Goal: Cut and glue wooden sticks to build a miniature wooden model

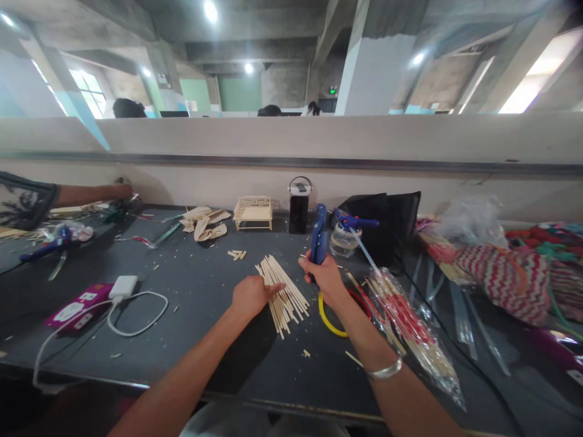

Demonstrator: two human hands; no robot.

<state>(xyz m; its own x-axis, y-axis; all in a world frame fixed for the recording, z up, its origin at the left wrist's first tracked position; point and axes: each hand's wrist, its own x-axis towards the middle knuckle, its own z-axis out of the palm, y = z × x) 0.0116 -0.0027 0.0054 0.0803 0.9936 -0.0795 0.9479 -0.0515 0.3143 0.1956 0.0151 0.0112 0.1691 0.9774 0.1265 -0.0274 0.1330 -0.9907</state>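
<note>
A loose pile of thin wooden sticks (282, 291) lies on the dark table (204, 352) in front of me. My left hand (250, 295) rests on the left side of the pile, its fingers bent over the stick ends. My right hand (324, 276) is closed round the handles of blue cutting pliers (319, 237), held upright just right of the pile. A yellow ring (328, 321) lies on the table under my right wrist, which wears a silver bangle.
A blue glue gun (353, 223) rests on a glass jar. A clear bag of sticks (412, 328) lies at right, beside knitted cloth (505, 273). Behind stand a small stick-built frame (253, 212) and a black flask (299, 206). A white charger (122, 286) lies left; another person's arm (86, 194) reaches in far left.
</note>
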